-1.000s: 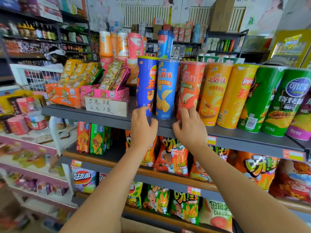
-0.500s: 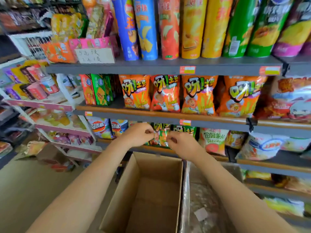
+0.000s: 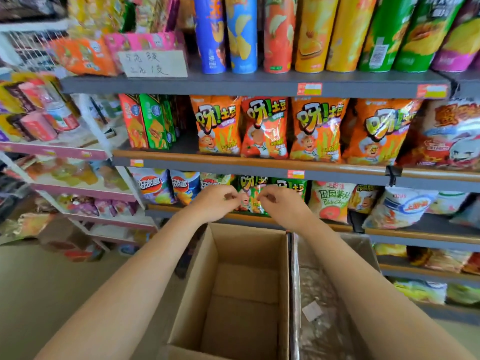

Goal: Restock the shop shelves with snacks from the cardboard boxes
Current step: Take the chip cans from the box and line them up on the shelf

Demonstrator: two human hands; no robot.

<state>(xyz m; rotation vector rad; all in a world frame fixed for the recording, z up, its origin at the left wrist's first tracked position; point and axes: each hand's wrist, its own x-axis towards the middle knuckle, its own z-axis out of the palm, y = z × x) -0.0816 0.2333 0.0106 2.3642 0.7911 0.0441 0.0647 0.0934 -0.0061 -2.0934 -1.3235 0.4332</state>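
Shop shelves (image 3: 254,84) fill the head view from nine o'clock round to three, stacked with crisp tubes (image 3: 241,35) at twelve and orange potato-stick bags (image 3: 265,126) on the tier below. My left hand (image 3: 215,202) and right hand (image 3: 283,203) sit near the centre, close together, fingers curled inward with nothing in either grip, in front of the green snack bags (image 3: 250,193) on the third tier. At six o'clock stands the cardboard box (image 3: 233,294), open and, as far as I can see, bare inside. Just beside it at five o'clock is a second box lined with clear plastic film (image 3: 319,307), also showing no snacks. My judgement: look into both boxes properly before reaching, then go for whichever holds stock, lifting bags by their top seams.
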